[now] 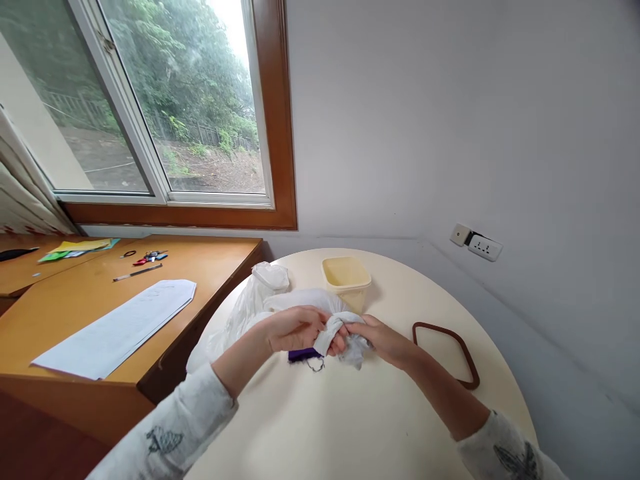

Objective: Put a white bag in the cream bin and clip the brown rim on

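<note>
My left hand [296, 327] and my right hand [384, 339] meet over the round table, fingers closed on the twisted, crumpled neck of a white plastic bag [313, 300]. One strip of the bag loops across between the fingers, and a crumpled end hangs below my right hand. The bag's fuller part lies on the table behind my hands; its contents are not visible. Beneath my left hand a piece of purple cloth [299, 356] with a frayed edge and loose threads shows in part. Directly behind the hands stands a pale yellow plastic container [350, 287], uncovered.
More white translucent plastic [250, 300] lies on the table's left side. A brown rounded frame [467, 357] rests by my right forearm. The wooden desk [220, 257] at left holds paper sheets [120, 327], a pen [137, 272] and keys [150, 257]. Wall and window stand behind.
</note>
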Demonstrator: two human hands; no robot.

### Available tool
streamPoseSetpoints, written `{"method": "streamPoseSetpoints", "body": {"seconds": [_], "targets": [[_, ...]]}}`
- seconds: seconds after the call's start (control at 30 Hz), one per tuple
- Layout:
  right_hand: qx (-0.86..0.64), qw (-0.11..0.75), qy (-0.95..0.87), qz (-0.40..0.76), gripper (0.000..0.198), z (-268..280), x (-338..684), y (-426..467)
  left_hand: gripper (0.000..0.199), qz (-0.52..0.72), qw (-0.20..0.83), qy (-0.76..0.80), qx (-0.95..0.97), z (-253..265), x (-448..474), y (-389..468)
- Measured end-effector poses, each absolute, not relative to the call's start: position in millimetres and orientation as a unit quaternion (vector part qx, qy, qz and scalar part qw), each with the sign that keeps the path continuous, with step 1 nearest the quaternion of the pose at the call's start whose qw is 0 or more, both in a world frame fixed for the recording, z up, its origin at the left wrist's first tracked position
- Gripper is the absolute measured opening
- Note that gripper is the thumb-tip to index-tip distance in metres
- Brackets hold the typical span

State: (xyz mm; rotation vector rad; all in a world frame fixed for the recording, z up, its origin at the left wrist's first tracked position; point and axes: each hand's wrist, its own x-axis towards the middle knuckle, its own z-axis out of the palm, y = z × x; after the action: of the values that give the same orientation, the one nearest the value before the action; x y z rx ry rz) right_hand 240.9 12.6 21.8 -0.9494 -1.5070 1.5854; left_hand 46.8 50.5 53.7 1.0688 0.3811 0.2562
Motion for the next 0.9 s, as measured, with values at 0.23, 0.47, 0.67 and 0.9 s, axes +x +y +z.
{"method": "streamPoseSetpoints", "body": {"seconds": [0.23, 0.47, 0.67, 0.9], "targets": [[-0.408, 0.406, -0.609, 0.546, 0.017, 14.7, 231.4, 10.6, 0.028, 0.291, 0.845, 0.183, 0.410, 18.3, 54.7, 38.7], [-0.475, 0.448, -0.629, 0.422, 0.016, 5.0, 230.4, 4.6, 0.024, 0.360, 0.818, 0.225, 0.388, 1.0, 65.3, 35.0], [-0.487, 0.476, -0.621, 0.389, 0.019, 4.3, 224.9, -3.7, 0.028, 0.424, 0.753, 0.273, 0.423, 2.6, 73.3, 27.9], [-0.486, 0.475, -0.645, 0.350, 0.017, 12.0, 219.6, -8.0, 0.022, 0.445, 0.645, 0.290, 0.548, 16.5, 73.3, 18.9]]}}
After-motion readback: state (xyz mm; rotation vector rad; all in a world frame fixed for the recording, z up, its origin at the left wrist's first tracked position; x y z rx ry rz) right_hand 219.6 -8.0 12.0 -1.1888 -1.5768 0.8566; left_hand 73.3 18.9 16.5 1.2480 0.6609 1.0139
